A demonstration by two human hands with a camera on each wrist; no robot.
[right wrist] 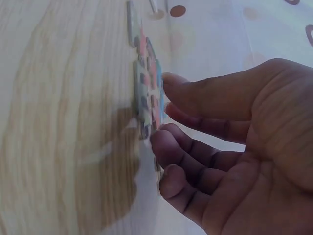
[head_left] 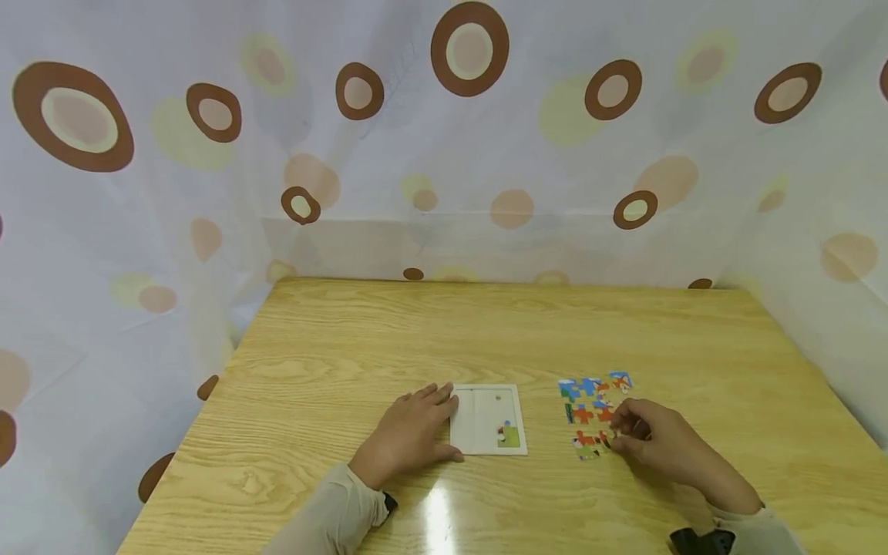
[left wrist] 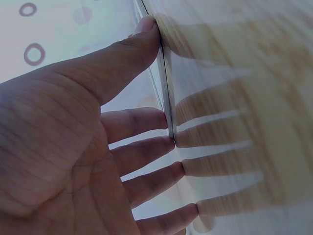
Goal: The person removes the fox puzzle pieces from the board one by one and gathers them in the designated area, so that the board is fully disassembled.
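A flat white puzzle board point(head_left: 479, 420) lies on the table, with one green jigsaw piece point(head_left: 509, 436) in its lower right corner. My left hand point(head_left: 409, 432) rests at the board's left side, fingers spread and nearly straight, fingertips and thumb at its edge. In the left wrist view the thumb point(left wrist: 132, 49) stands apart from the fingers. To the right of the board lie several colourful jigsaw pieces point(head_left: 583, 415), grouped in loose rows. Over their right side hovers my right hand point(head_left: 655, 439), its fingers loosely bent, with no piece visible between thumb point(right wrist: 205, 98) and fingers.
The wooden table point(head_left: 388, 331) reaches back to a white curtain point(head_left: 388, 169) with brown and yellow circles, which also hangs along both sides. Dark bands sit at both wrists, and a bright glare lies on the tabletop in front of the board.
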